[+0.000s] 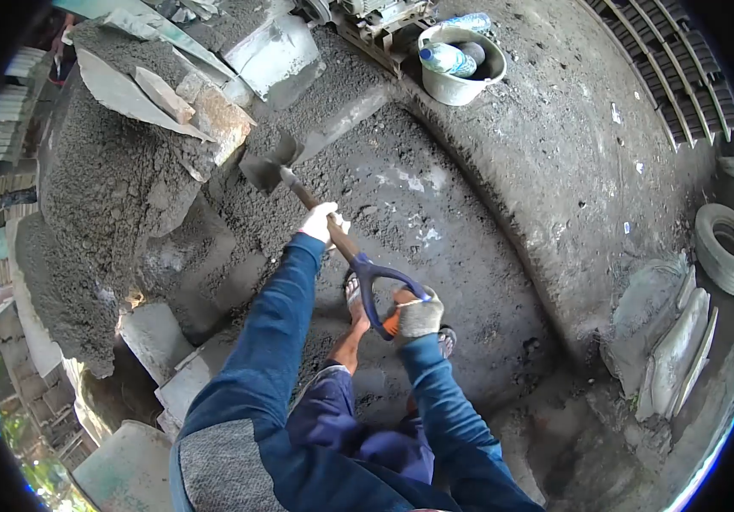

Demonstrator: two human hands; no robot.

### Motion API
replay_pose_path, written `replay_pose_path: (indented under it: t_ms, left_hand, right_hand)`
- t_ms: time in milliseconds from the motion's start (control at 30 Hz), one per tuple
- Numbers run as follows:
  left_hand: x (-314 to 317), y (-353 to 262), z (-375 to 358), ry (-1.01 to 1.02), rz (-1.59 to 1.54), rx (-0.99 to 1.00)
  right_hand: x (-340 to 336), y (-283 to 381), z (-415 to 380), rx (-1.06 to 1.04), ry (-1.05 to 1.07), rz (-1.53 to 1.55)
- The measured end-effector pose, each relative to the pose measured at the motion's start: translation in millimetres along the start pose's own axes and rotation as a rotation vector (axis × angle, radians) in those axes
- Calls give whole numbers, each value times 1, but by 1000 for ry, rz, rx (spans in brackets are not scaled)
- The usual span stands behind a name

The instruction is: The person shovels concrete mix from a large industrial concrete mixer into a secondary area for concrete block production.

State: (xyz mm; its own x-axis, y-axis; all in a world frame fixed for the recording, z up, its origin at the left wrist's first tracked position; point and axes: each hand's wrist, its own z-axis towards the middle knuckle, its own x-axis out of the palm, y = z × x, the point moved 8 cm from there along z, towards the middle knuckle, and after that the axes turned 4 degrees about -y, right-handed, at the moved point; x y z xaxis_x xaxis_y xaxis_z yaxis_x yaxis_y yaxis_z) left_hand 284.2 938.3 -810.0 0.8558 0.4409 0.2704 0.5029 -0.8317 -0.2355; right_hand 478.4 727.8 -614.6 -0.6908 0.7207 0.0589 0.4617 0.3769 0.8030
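A shovel (343, 242) slants across the middle of the view, its blade up and to the left against dark, damp material. My left hand (325, 224), in a whitish glove, is wrapped round the wooden shaft a little below the blade. The blue D-shaped handle end is gripped by my right hand (420, 314), which wears a grey-white glove; something orange shows beside its fingers. The metal blade (269, 167) lies near the foot of a large dark heap (102, 171).
Stone slabs (219, 119) lean on the heap. A bucket (456, 90) with plastic bottles stands beside machinery (375, 19). A raised ledge (478, 175) runs down the right. Farther right are a tyre (721, 247) and stacked sacks (674, 346). Blocks (153, 341) lie at lower left.
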Motion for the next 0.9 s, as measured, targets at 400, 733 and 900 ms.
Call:
replay_pose_path:
  t_ms: [400, 733, 900]
  left_hand:
    - [62, 169, -134, 180, 30, -58]
    - [80, 444, -152, 24, -5, -684]
    - [-3, 236, 34, 440, -187, -466]
  right_hand:
    - [-185, 45, -102, 119, -289, -31]
    - [-394, 76, -155, 169, -537, -174]
    - [-140, 45, -41, -65, 44, -481]
